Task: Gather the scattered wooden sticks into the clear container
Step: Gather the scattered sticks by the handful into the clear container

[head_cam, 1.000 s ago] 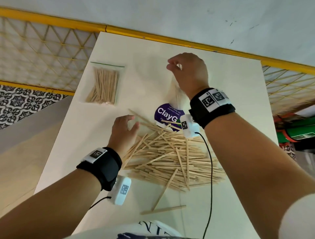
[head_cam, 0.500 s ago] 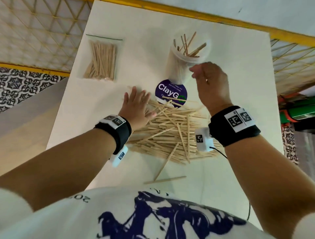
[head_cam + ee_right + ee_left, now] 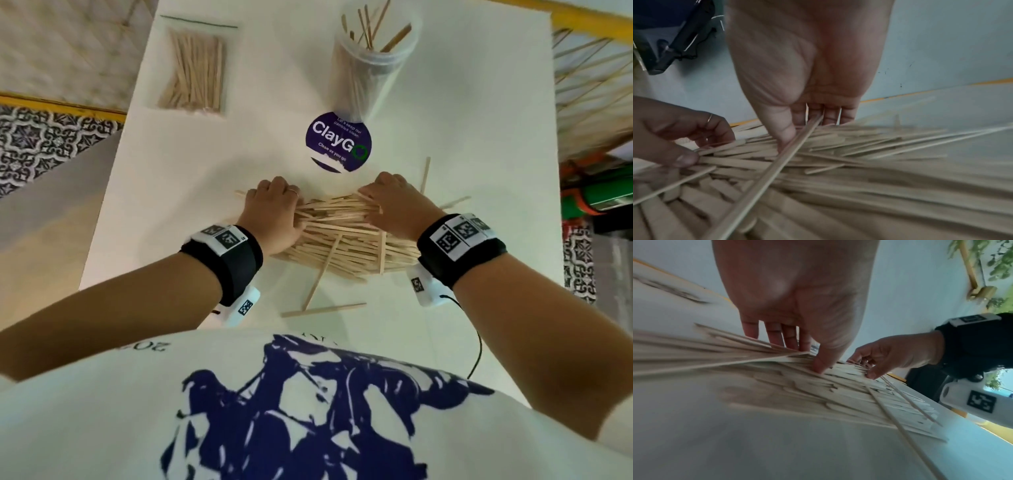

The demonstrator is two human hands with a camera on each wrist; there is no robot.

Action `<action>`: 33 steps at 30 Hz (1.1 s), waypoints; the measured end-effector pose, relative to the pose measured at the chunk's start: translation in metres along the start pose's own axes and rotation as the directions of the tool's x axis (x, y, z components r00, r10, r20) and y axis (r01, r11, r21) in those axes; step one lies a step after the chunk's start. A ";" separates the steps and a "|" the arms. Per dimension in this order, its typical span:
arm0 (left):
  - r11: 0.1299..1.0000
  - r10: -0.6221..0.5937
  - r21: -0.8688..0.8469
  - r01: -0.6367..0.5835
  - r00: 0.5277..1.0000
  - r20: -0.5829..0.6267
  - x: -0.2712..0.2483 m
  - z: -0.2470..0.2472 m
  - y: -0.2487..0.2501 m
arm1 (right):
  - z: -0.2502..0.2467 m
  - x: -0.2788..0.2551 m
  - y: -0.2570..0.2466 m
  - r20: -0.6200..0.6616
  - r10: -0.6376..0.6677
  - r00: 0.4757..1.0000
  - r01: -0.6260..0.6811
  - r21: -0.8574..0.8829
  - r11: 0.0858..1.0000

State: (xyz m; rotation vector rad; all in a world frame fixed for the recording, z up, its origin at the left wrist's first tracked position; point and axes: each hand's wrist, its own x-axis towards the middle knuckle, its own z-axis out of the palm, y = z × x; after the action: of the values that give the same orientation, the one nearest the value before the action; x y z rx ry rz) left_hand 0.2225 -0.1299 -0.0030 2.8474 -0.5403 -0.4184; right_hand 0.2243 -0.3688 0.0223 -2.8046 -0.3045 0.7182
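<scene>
Now both hands, left (image 3: pixel 274 212) and right (image 3: pixel 394 205), fingers curled, pinch opposite ends of the crosswise pale wooden sticks (image 3: pixel 342 233) on the white desk (image 3: pixel 205 154), the tall clear plastic container (image 3: pixel 370 61) standing straight beyond.

Stick pile (image 3: pixel 342 240) near the table (image 3: pixel 171 205) edge — container (image 3: pixel 368 68) behind, bag (image 3: pixel 195 68) left.

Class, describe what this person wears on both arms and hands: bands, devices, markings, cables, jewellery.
Each wrist carries a black band topped by a white tag with black square codes. A white camera unit bearing a similar code hangs beneath each. A thin black cable trails from the right unit. The left hand wears a thin ring; the right hand shows none. The forearms are bare.
</scene>
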 end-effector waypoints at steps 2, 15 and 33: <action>1.000 0.023 -0.015 -0.023 1.000 0.009 0.002 0.001 0.001 | 0.002 -0.001 0.002 0.010 -0.004 1.000 0.004 -0.007 1.000; 0.995 0.024 -0.092 -0.026 0.999 -0.027 0.000 -0.019 -0.010 | -0.008 0.002 0.000 -0.064 -0.087 0.994 0.089 0.027 0.996; 0.483 -0.300 -0.869 0.108 0.953 -0.049 0.026 -0.064 0.065 | -0.057 0.019 -0.064 -0.268 0.275 0.923 0.183 0.936 0.299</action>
State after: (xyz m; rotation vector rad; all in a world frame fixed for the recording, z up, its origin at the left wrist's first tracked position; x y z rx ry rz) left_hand 0.2448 -0.1891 0.0676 1.9018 0.0910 -0.3073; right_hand 0.2594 -0.3124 0.0801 -1.6493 0.2573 0.1602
